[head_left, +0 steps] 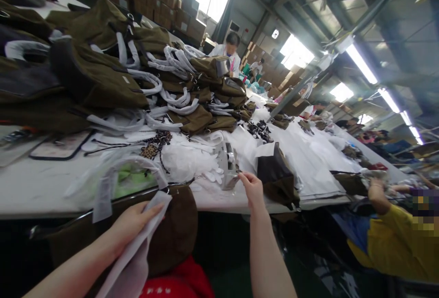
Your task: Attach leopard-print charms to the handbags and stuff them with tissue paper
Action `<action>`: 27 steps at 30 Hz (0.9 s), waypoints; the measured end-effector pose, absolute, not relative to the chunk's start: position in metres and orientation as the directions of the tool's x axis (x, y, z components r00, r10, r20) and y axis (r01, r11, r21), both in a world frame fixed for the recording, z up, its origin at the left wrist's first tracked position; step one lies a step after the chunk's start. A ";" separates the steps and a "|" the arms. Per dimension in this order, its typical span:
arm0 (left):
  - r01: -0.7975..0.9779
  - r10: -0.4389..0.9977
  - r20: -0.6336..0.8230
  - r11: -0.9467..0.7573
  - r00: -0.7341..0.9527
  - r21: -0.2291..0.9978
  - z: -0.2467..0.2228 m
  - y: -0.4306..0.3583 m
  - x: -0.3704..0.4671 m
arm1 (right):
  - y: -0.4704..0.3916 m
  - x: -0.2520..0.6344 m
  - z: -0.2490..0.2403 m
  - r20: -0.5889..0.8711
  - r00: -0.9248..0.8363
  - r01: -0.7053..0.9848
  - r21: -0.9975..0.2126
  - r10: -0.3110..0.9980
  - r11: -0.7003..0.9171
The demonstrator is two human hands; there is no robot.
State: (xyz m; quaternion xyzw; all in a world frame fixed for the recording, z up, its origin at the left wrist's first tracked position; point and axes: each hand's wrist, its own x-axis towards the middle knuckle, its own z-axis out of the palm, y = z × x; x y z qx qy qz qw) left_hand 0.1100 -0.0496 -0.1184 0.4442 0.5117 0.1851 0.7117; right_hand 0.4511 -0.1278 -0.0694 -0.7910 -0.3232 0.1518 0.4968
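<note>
Left hand (132, 224): we see it, arm extended forward, closed on one white sheet (137, 252) over a brown bag (181, 229) at the desk (34, 188) edge.
Right hand (252, 188): we note it raised, fingers pinching one clear wrapper (229, 163) on the desk.
Olive bags (103, 69): piled, too many for us to count.

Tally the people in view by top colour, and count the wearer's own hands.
White top, standing at the far end: 1
Yellow top, seated at the right: 1
Wearer's hands, left hand on white wrapping sheet, right hand at the table edge: 2
Total: 4
</note>
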 end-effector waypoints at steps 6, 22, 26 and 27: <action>0.173 0.728 -0.564 0.543 0.390 0.821 -0.110 -0.052 0.111 | -0.146 0.453 -0.083 -0.140 0.744 0.308 -0.795 0.653 -0.522; 0.147 0.784 -0.512 0.494 0.352 0.857 -0.123 -0.056 0.111 | -0.080 0.275 -0.091 -0.360 0.072 0.482 -0.804 0.930 -0.348; 0.047 0.749 -0.550 0.576 0.369 0.816 -0.124 -0.057 0.109 | -0.066 0.272 -0.093 -0.384 0.115 0.569 -0.731 0.916 -0.377; 0.025 0.738 -0.553 0.591 0.387 0.806 -0.124 -0.056 0.108 | -0.065 0.273 -0.093 -0.396 0.117 0.588 -0.711 0.911 -0.385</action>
